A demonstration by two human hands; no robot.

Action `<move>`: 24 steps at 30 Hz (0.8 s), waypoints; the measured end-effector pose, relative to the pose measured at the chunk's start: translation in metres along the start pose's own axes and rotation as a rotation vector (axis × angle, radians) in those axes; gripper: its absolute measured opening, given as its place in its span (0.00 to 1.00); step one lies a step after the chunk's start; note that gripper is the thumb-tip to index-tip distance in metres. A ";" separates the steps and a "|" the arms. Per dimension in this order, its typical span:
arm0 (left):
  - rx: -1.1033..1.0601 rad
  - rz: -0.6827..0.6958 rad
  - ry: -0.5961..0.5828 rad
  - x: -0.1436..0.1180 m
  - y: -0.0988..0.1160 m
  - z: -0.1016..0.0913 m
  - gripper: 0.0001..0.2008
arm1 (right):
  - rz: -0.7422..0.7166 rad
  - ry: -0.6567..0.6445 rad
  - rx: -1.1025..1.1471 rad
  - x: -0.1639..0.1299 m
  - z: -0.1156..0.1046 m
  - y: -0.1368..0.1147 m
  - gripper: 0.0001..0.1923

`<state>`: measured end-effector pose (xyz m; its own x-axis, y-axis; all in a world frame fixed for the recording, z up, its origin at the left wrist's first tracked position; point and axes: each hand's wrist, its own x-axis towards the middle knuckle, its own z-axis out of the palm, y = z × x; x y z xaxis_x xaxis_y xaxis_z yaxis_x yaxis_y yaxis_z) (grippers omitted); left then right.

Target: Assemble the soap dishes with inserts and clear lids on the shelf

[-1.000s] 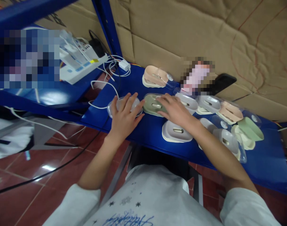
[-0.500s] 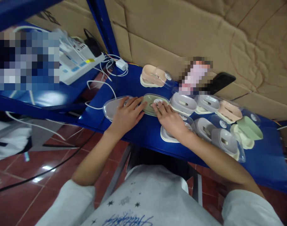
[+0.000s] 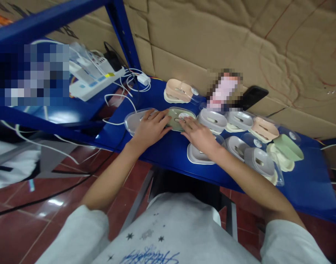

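Note:
A green soap box [image 3: 175, 118] under a clear lid with a round sticker lies on the blue table between my hands. My left hand [image 3: 152, 126] reaches its left end, fingers stretched out and resting on the edge. That same hand partly covers a grey soap box [image 3: 132, 123] with a clear lid. On the green box's right end lie the outstretched fingertips of my right hand [image 3: 198, 135]. Beneath my right wrist a grey soap box with a cream base [image 3: 197, 156] is partly hidden. Neither hand lifts anything.
Several grey soap boxes [image 3: 260, 161], a peach one [image 3: 264, 129] and a green tray [image 3: 289, 147] stand to the right. Another peach soap box [image 3: 179, 90] sits behind. A dark phone [image 3: 254, 97] leans at the cardboard [image 3: 184, 44]. Cables and a power strip [image 3: 96, 86] lie left.
The view has shifted slightly. Both hands stay at the green soap box, and my right fingertips sit a little closer to its near edge.

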<state>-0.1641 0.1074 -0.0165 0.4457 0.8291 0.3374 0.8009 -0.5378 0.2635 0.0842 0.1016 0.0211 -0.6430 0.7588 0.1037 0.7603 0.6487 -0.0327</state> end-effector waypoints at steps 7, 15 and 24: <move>-0.060 0.005 -0.019 0.047 -0.022 -0.024 0.22 | 0.149 0.142 0.153 0.056 -0.012 0.075 0.27; 0.013 -0.201 -0.242 0.156 -0.062 0.012 0.35 | 0.301 0.065 -0.030 0.095 0.017 0.098 0.40; -0.039 -0.190 -0.192 0.151 -0.076 -0.001 0.23 | 0.148 0.088 0.127 0.103 0.021 0.106 0.34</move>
<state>-0.1575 0.2735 0.0153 0.3594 0.9276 0.1024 0.8630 -0.3721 0.3418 0.0966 0.2493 0.0075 -0.5103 0.8421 0.1743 0.8247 0.5367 -0.1782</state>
